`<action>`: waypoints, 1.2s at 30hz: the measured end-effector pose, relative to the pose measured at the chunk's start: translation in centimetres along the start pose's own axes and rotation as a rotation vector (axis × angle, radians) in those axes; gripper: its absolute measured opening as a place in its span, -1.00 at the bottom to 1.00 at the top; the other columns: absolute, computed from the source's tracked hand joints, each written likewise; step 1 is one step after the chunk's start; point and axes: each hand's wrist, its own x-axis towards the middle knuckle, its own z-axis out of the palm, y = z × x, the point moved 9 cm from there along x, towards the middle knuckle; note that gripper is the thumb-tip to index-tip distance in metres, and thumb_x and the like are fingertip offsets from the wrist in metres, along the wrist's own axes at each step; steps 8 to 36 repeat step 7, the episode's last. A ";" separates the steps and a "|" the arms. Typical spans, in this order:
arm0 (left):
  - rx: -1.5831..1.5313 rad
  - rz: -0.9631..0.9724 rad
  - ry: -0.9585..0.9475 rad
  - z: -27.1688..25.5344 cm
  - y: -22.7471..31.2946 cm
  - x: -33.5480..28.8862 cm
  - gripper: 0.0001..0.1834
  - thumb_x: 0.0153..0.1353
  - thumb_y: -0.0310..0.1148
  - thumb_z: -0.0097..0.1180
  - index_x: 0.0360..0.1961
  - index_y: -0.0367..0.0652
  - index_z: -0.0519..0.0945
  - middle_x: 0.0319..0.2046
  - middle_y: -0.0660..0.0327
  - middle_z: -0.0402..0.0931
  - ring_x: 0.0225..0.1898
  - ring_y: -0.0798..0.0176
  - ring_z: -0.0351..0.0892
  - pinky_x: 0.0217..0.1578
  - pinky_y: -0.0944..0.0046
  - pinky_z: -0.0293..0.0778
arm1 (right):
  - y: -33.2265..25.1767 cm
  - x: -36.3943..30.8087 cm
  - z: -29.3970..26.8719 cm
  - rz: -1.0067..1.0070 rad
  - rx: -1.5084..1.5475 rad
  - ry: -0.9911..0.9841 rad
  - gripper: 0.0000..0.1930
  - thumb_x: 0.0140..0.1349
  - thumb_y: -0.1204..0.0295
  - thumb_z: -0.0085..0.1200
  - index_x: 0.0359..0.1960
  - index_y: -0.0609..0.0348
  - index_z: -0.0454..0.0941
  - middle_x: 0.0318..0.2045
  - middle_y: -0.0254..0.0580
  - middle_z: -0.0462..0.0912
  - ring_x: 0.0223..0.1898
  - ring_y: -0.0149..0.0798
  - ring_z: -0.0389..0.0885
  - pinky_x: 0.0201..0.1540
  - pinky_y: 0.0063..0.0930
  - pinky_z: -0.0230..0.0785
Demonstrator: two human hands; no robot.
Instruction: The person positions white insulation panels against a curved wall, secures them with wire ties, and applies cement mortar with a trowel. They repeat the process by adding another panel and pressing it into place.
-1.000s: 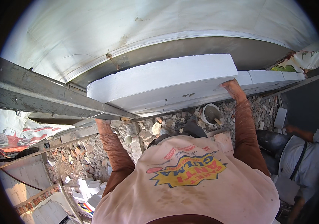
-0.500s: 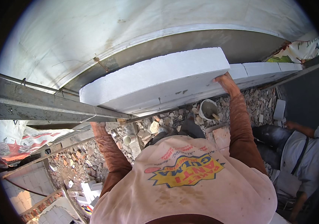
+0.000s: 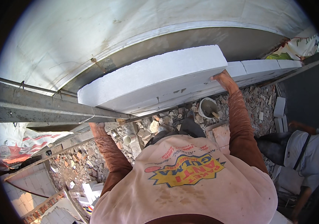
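Note:
A long white lightweight concrete block (image 3: 155, 71) lies on top of a low wall of similar white blocks (image 3: 262, 66). My right hand (image 3: 224, 81) grips its right end at the near lower corner, with the thumb up along the end face. My left hand (image 3: 98, 129) is raised to the lower edge of a grey steel beam (image 3: 47, 104), near the block's left end. The beam hides its fingers, so I cannot see whether it touches the block.
Below the wall a white bucket (image 3: 208, 108) of grey mortar, with a wooden-handled tool in it, stands on broken rubble (image 3: 81, 160). A pale sheet (image 3: 129, 22) hangs behind the wall. At right a co-worker in a light shirt (image 3: 308, 149) is near loose white blocks (image 3: 279, 107).
The view has shifted slightly. Both my hands keep their places at the block's right end and the steel beam. The co-worker at right has shifted a little.

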 end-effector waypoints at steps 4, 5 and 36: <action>0.015 0.002 -0.031 -0.6 0.3 0.5 -0.64 0.40 -0.11 0.07 0.02 -0.14 0.57 -0.07 0.18 0.62 -0.03 0.11 0.60 0.04 0.00 0.55 | 0.1 -0.4 0.2 -0.004 0.026 0.058 -0.16 -0.12 0.60 0.21 0.33 0.45 0.21 0.26 0.14 0.39 0.29 0.02 0.31 0.41 -0.28 -0.01; 0.033 0.006 -0.055 -0.9 0.4 0.6 -0.63 0.39 -0.10 0.07 0.03 -0.14 0.57 -0.05 0.18 0.62 -0.03 0.10 0.60 0.05 -0.01 0.54 | 0.0 -0.2 0.5 0.010 0.005 0.035 -0.16 -0.11 0.60 0.21 0.33 0.45 0.21 0.26 0.13 0.39 0.29 0.02 0.31 0.41 -0.30 0.00; 0.059 0.008 -0.083 -1.3 0.5 1.2 -0.63 0.39 -0.09 0.08 0.03 -0.14 0.57 -0.04 0.18 0.62 -0.02 0.10 0.60 0.06 -0.01 0.54 | 0.0 -0.4 0.4 0.037 -0.057 0.012 -0.16 -0.10 0.59 0.21 0.33 0.46 0.22 0.26 0.12 0.40 0.29 0.00 0.31 0.41 -0.32 0.01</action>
